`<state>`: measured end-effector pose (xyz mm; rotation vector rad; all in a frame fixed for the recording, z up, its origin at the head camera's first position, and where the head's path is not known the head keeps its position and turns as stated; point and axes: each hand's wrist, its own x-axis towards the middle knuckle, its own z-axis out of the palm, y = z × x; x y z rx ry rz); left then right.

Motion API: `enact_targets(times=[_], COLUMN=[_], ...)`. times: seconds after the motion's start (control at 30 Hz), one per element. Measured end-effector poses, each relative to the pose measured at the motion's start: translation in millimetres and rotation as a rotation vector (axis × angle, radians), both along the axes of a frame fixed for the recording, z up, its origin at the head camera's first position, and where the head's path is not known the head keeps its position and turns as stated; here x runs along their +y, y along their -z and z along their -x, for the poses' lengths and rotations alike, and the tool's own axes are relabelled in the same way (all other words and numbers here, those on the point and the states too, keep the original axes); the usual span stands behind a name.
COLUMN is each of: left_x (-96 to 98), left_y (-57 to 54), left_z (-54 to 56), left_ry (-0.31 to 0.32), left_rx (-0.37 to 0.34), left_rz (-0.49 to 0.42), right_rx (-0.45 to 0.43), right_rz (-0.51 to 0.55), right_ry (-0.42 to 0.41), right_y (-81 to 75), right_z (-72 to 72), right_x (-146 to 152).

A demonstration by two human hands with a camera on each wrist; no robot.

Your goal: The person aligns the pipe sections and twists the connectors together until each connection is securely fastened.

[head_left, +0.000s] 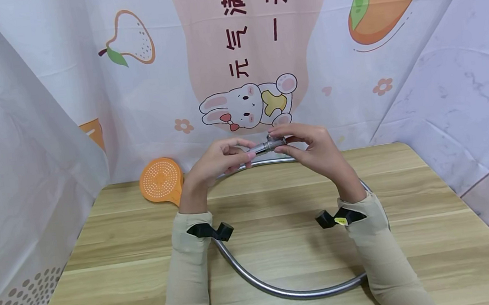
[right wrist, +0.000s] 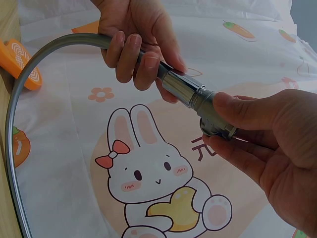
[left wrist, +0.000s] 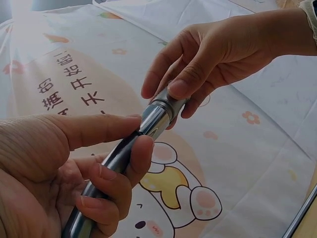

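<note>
Above the table (head_left: 289, 237), your left hand (head_left: 220, 160) grips the metal shower hose (head_left: 304, 294) at its shiny end sleeve (right wrist: 182, 89) while your right hand (head_left: 313, 147) pinches the metal fitting (right wrist: 210, 115) meeting it, apparently keeping both aligned so one can turn against the other.

Silver hose (head_left: 304, 294); orange (pale-dotted) showerhead (head_left: 161, 179)
</note>
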<state>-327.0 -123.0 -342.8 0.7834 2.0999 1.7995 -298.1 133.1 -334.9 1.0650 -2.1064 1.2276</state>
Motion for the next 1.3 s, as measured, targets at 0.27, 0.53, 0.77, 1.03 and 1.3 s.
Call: enact_targets(times=[0.27, 0.53, 0.77, 1.03, 1.3], left_x=[-0.4, 0.7, 0.2, -0.3, 0.7], left_y=[-1.8, -2.9, -2.6, -2.8, -2.5], left_z=[-0.6, -2.5, -2.5, -2.2, -1.9], left_ry=[-0.024, -0.037, -0.021, 0.011, -0.011], left_rx=[-0.008, -0.047, -0.023, -0.011, -0.021], left_rz=[0.049, 0.017, -0.006, -0.034, 0.019], right_rx=[-0.004, -0.001, -0.002, -0.002, -0.007], right_rz=[-0.005, -0.008, -0.015, -0.013, 0.007], right_ry=[0.011, 0.004, 0.011, 0.009, -0.004], right_y=[-0.7, -1.6, -1.6, -1.5, -0.7], right_z=[-0.4, -0.7, -0.7, -0.6, 0.3], right_x=[-0.1, -0.1, -0.3, -0.2, 0.2])
